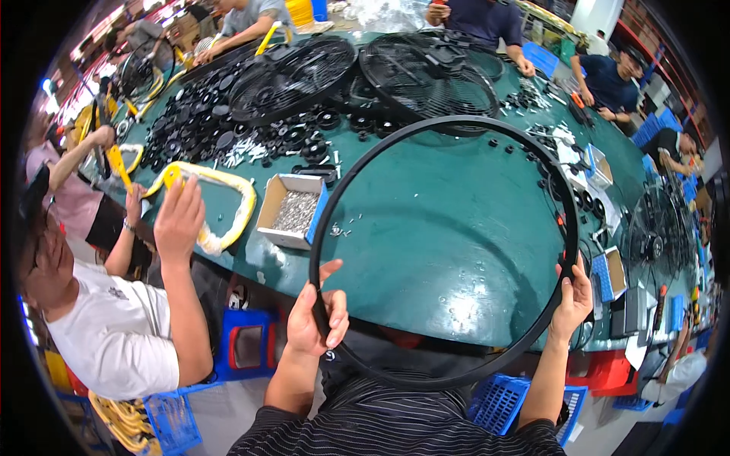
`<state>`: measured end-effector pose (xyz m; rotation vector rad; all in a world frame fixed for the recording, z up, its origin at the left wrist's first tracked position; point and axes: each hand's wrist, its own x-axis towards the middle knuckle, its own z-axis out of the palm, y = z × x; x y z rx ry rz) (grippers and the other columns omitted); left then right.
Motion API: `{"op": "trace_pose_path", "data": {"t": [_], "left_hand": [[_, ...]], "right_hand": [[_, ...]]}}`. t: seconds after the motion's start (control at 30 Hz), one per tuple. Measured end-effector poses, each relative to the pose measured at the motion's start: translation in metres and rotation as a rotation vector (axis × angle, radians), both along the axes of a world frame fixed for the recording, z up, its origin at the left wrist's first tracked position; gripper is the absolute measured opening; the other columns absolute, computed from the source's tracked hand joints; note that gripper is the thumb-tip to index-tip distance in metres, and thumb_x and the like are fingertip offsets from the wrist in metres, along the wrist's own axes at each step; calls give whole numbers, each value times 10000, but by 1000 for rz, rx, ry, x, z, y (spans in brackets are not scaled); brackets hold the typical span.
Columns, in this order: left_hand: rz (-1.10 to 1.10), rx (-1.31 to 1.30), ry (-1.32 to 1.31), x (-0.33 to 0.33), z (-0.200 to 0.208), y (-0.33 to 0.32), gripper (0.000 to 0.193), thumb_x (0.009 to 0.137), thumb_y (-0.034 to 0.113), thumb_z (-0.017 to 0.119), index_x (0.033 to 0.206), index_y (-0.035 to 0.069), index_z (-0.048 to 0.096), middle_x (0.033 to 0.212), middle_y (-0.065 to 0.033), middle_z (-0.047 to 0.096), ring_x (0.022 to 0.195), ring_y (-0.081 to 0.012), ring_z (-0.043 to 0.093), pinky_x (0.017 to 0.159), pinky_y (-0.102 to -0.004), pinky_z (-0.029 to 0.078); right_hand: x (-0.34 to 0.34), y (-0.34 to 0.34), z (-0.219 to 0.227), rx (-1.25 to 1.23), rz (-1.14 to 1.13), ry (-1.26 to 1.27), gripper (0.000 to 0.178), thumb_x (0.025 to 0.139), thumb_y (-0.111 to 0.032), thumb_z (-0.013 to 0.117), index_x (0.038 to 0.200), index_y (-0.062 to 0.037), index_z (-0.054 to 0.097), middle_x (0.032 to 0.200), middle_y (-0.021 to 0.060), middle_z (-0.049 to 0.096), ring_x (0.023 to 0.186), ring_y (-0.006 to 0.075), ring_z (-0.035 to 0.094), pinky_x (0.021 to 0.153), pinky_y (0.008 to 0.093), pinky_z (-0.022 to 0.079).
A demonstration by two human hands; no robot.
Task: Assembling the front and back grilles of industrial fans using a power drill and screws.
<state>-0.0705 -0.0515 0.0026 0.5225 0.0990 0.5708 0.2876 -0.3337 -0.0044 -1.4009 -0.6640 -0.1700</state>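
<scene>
A large black ring (pixel 443 380), like the outer hoop of a fan guard, is held up in front of my body. Around its left side my left hand (pixel 318 311) is closed, thumb and fingers gripping the band. On the opposite side my right hand (pixel 572 298) grips it too, fingers wrapped about the rim. Through the hoop the green tabletop (pixel 433 228) shows. Just beyond the left part of the ring stands a small carton of metal screws (pixel 295 210), with a few loose screws beside it.
Black fan guards (pixel 426 76) and a heap of black round parts (pixel 205 114) cover the table's far side. A co-worker (pixel 114 319) at left handles a yellow wrapped frame (pixel 247 197). Blue crates (pixel 498 403) stand below the table edge; a standing fan guard (pixel 658 235) is at right.
</scene>
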Motion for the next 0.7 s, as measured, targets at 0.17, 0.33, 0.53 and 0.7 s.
{"op": "trace_pose_path", "data": {"t": [0.17,0.33,0.53,0.7], "left_hand": [[68,115,71,-7,-9,4,623,1030,513,402,1485,97,320,637,-93,478,360,-168,424,356,-272,373],[162,128,192,-9,-19,4,611,1042,533,336,1458,86,369,629,-51,453,384,-119,386,375,-252,327],[231,112,228,-10,-23,8,594,1046,529,331,1435,88,414,618,-25,407,389,-103,345,405,-251,288],[310,451,290,-5,12,38,806,955,664,408,1356,-33,443,784,-64,484,570,-156,485,487,-279,397]], "right_hand": [[-15,-2,12,66,4,15,300,898,154,463,1158,77,590,1428,292,469,1287,318,532,1017,452,525],[-27,0,20,91,13,-23,323,882,170,475,1171,72,583,1428,291,469,1284,302,534,1023,453,519],[-34,4,25,137,37,43,331,875,173,500,1184,75,568,1415,295,484,1229,316,581,1030,430,506],[-33,-7,48,120,109,-62,342,867,164,534,1193,69,574,1395,302,502,1246,352,562,1021,470,503]]}}
